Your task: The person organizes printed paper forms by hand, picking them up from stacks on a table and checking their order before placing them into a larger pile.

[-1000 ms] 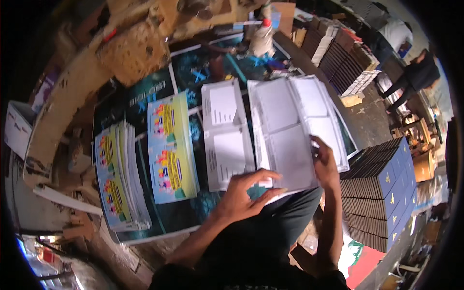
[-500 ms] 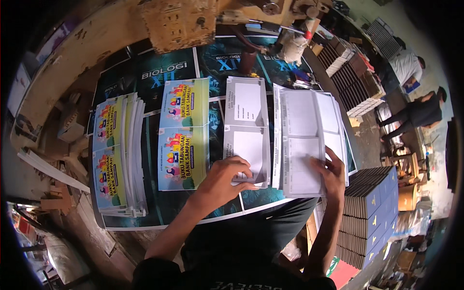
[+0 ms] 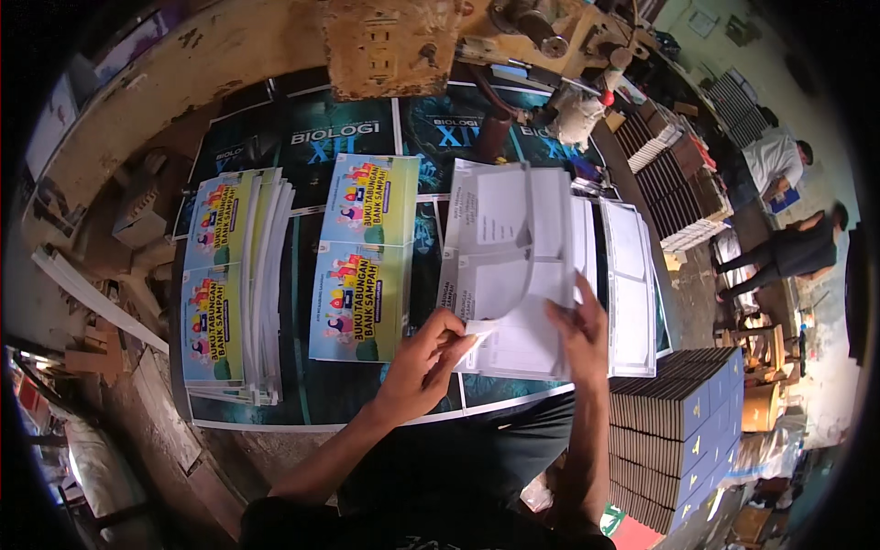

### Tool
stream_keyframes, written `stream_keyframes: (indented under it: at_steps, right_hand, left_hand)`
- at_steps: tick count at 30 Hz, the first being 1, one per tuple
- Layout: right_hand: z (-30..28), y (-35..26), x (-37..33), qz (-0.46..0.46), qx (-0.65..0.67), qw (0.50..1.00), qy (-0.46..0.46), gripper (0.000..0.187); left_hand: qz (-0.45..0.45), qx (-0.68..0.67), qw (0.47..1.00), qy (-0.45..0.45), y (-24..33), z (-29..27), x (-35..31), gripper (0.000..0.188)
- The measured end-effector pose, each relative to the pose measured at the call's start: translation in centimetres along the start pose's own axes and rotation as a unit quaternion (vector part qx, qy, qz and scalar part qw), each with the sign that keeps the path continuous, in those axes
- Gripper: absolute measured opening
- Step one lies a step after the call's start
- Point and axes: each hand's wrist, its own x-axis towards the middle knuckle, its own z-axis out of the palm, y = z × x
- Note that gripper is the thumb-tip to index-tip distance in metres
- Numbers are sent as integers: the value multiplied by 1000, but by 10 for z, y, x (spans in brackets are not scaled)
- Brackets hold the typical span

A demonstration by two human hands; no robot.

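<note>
My left hand (image 3: 426, 365) pinches the lifted near-left corner of a grey-bordered printed sheet (image 3: 490, 206), which curls up from its pile. My right hand (image 3: 581, 337) grips the right side of another white printed sheet (image 3: 524, 346), its thumb and fingers at the edge. This sheet lies partly beneath the curled one, so its left part is hidden. Left of my left hand lies a pile of colourful blue-and-yellow printed covers (image 3: 367, 261). A pile of white form sheets (image 3: 631, 284) stands to the right of my right hand.
A thicker, uneven stack of colourful covers (image 3: 215, 275) sits at the far left. Dark teal printed sheets (image 3: 321, 197) cover the table. A wooden block (image 3: 390, 46) and a metal tool (image 3: 541, 37) stand beyond. Blue-covered books (image 3: 683, 431) are stacked at right; two people are farther off.
My right hand has brought a white sheet leftward from the right pile to the grey-bordered pile. My left hand has taken and raised that pile's near corner. The view has shifted slightly.
</note>
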Motion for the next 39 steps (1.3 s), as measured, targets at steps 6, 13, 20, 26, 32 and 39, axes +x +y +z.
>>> stream_keyframes:
  at_steps: [6,13,20,26,32,39]
  right_hand:
    - [18,2,-2,55,12,998,23,56]
    - [34,-15,-1,82,-92,991,49,73]
    - [59,-11,-9,-18,52,998,43,62]
    - [156,-4,1,34,63,995,-72,62]
    - [182,-23,-2,147,279,949,-5,49]
    - [187,-50,-38,-83,65,977,-186,49]
  left_hand:
    - [90,396,910,-78,40,-60,6,26]
    - [64,395,910,-107,32,-115,-7,26]
    - [28,229,964,128,38,-105,-27,10]
    - [4,150,983,106,29,-114,-30,12]
    - [57,148,987,6,24,-115,-22,12]
    - [-126,285,926,212,36,-153,-14,47]
